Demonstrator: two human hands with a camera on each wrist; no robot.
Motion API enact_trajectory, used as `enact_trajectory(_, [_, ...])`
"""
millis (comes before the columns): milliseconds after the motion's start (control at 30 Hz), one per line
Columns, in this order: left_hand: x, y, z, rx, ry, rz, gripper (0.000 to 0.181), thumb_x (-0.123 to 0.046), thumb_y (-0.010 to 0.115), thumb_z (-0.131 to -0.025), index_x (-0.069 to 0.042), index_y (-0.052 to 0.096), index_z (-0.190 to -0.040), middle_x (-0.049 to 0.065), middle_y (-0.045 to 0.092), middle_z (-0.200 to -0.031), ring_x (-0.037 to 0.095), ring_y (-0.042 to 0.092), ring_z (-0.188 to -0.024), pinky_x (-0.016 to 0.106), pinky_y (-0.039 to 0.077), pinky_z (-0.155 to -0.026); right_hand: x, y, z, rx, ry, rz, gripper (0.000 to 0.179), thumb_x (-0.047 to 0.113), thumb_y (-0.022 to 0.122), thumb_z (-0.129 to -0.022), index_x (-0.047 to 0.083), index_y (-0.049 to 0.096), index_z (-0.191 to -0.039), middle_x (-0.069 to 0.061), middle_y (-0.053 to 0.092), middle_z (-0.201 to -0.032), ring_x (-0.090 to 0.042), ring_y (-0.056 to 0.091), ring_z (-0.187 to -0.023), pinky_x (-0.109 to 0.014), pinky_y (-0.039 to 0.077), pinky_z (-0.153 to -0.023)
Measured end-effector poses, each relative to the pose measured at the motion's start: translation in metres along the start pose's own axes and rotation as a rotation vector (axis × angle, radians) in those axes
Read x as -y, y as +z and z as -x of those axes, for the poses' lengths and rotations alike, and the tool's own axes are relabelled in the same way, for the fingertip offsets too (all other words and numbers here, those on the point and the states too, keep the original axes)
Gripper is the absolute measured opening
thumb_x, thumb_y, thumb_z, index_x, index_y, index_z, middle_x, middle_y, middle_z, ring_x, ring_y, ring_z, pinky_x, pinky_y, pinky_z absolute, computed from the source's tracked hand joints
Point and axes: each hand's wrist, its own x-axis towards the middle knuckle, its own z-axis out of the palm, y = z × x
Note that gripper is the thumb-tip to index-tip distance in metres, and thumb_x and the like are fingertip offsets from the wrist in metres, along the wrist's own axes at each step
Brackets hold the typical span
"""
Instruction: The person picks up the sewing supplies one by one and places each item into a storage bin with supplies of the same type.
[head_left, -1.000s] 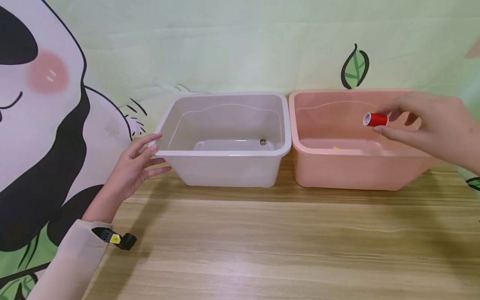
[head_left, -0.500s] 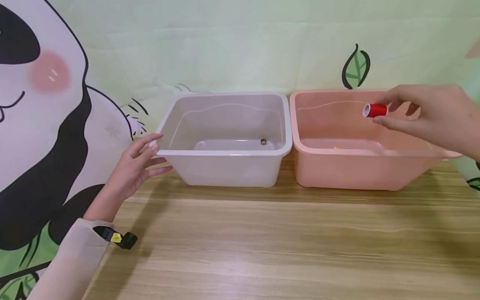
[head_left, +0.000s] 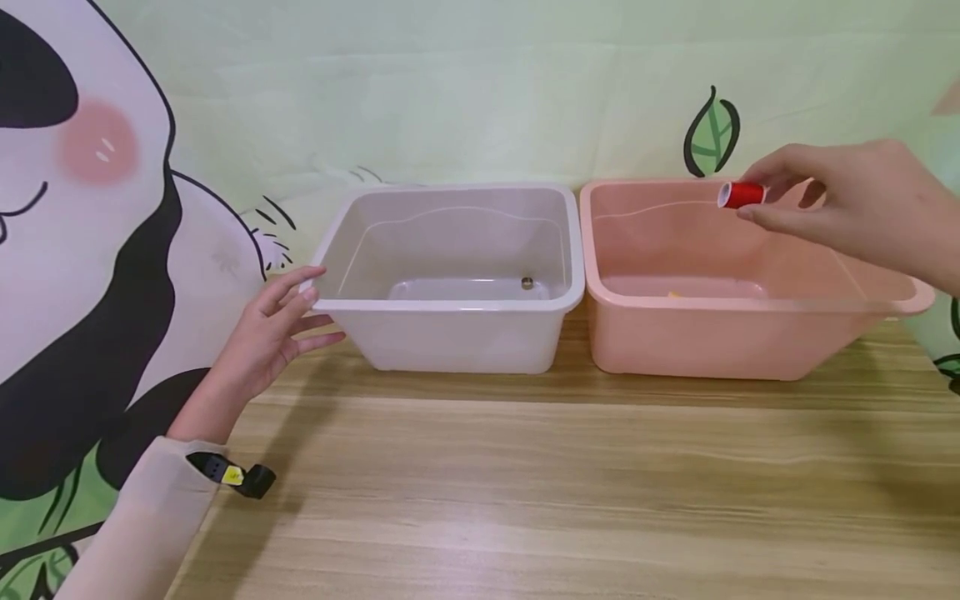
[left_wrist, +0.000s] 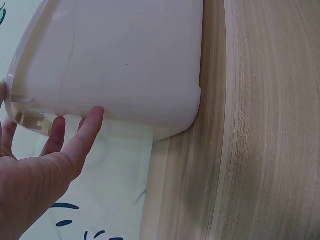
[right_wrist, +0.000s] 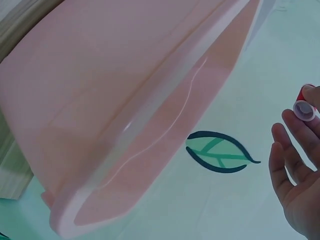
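Observation:
Thumb and finger of my right hand (head_left: 862, 204) pinch a red thread spool (head_left: 744, 195) with white ends. It is held nearly level, above the pink bin (head_left: 705, 343). In the right wrist view, the open white end of the spool (right_wrist: 303, 110) shows, and the other fingers spread away from it. My left hand (head_left: 272, 337) holds the near left corner of the white bin's rim, with some fingertips over the rim and others below it. The left wrist view has a fingertip against the outer wall of the white bin (left_wrist: 130, 65).
Side by side, both bins stand at the back of the wooden table (head_left: 525, 483). A small round metallic thing (head_left: 527, 283) lies in the white bin; a bit of something yellow (head_left: 674, 294) shows in the pink one. Behind hangs a printed cloth (head_left: 465, 100).
My right hand has risen with the red thread spool and shifted slightly left, uncovering more of the pink bin's right rim. The left hand stays on the white bin.

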Motion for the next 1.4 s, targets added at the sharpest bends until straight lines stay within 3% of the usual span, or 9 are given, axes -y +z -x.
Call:
enact_trajectory(233, [0.001, -0.002, 0.001, 0.008, 0.005, -0.005, 0.042, -0.016, 0.052, -0.107, -0.017, 0.047, -0.149, 0.013, 0.045, -0.141, 0.025, 0.069, -0.109, 0.048, 0.057, -0.088, -0.009, 0.005, -0.016, 0.041, -0.027, 0.054, 0.029, 0.025, 0.076, -0.092, 0.014, 0.069, -0.117, -0.005, 0.072, -0.092, -0.019, 0.066, -0.073, -0.017, 0.046, -0.058])
enact_trajectory(333, [0.001, -0.002, 0.002, 0.005, 0.007, -0.008, 0.042, -0.016, 0.052, -0.107, -0.017, 0.046, -0.149, 0.013, 0.045, -0.141, 0.025, 0.069, -0.109, 0.048, 0.057, -0.088, -0.012, 0.006, -0.026, 0.064, -0.039, 0.064, 0.028, 0.028, 0.076, -0.093, 0.016, 0.070, -0.118, -0.005, 0.074, -0.093, -0.023, 0.069, -0.075, -0.022, 0.049, -0.059])
enact_trajectory(833, [0.001, 0.000, 0.003, -0.005, 0.008, -0.031, 0.043, -0.018, 0.052, -0.107, -0.016, 0.045, -0.150, 0.013, 0.044, -0.142, 0.024, 0.068, -0.109, 0.047, 0.057, -0.088, -0.027, 0.014, -0.056, 0.160, -0.031, 0.057, 0.028, 0.036, 0.070, -0.096, 0.020, 0.070, -0.120, -0.006, 0.074, -0.099, -0.017, 0.067, -0.075, -0.028, 0.049, -0.065])
enact_trajectory(1000, [0.001, 0.001, 0.003, -0.005, 0.008, -0.032, 0.044, -0.018, 0.052, -0.107, -0.016, 0.045, -0.150, 0.013, 0.044, -0.142, 0.025, 0.068, -0.109, 0.047, 0.057, -0.088, -0.031, 0.016, -0.066, 0.223, -0.024, 0.025, 0.031, 0.041, 0.069, -0.096, 0.023, 0.070, -0.122, -0.006, 0.072, -0.105, -0.020, 0.066, -0.082, -0.030, 0.050, -0.068])
enact_trajectory(1133, [0.001, 0.000, 0.002, -0.004, 0.010, -0.026, 0.043, -0.018, 0.052, -0.107, -0.016, 0.045, -0.150, 0.013, 0.044, -0.142, 0.024, 0.069, -0.109, 0.047, 0.058, -0.088, -0.040, 0.017, -0.074, 0.264, -0.049, -0.010, 0.032, 0.032, 0.074, -0.095, 0.020, 0.070, -0.124, -0.006, 0.071, -0.108, -0.025, 0.070, -0.089, -0.025, 0.051, -0.072])
enact_trajectory(1267, [0.002, 0.000, 0.002, 0.000, 0.012, -0.028, 0.043, -0.018, 0.051, -0.108, -0.016, 0.045, -0.150, 0.013, 0.045, -0.142, 0.024, 0.069, -0.109, 0.047, 0.058, -0.088, -0.049, 0.019, -0.081, 0.287, -0.026, -0.050, 0.035, 0.028, 0.076, -0.093, 0.018, 0.069, -0.126, -0.005, 0.071, -0.111, -0.013, 0.066, -0.094, -0.011, 0.047, -0.073])
enact_trajectory(1367, [0.002, -0.001, 0.003, -0.002, 0.012, -0.033, 0.043, -0.018, 0.051, -0.108, -0.016, 0.045, -0.150, 0.013, 0.045, -0.142, 0.024, 0.069, -0.109, 0.047, 0.058, -0.087, -0.052, 0.019, -0.085, 0.315, 0.014, -0.079, 0.039, 0.030, 0.074, -0.094, 0.017, 0.066, -0.130, -0.008, 0.070, -0.115, -0.016, 0.062, -0.102, -0.006, 0.044, -0.073])
enact_trajectory(1400, [0.001, 0.000, 0.003, -0.002, 0.012, -0.035, 0.043, -0.018, 0.051, -0.108, -0.016, 0.045, -0.150, 0.013, 0.044, -0.143, 0.024, 0.069, -0.109, 0.047, 0.058, -0.087, -0.053, 0.019, -0.086, 0.329, 0.029, -0.086, 0.040, 0.032, 0.074, -0.095, 0.017, 0.065, -0.131, -0.009, 0.069, -0.117, -0.022, 0.061, -0.105, -0.007, 0.044, -0.073])
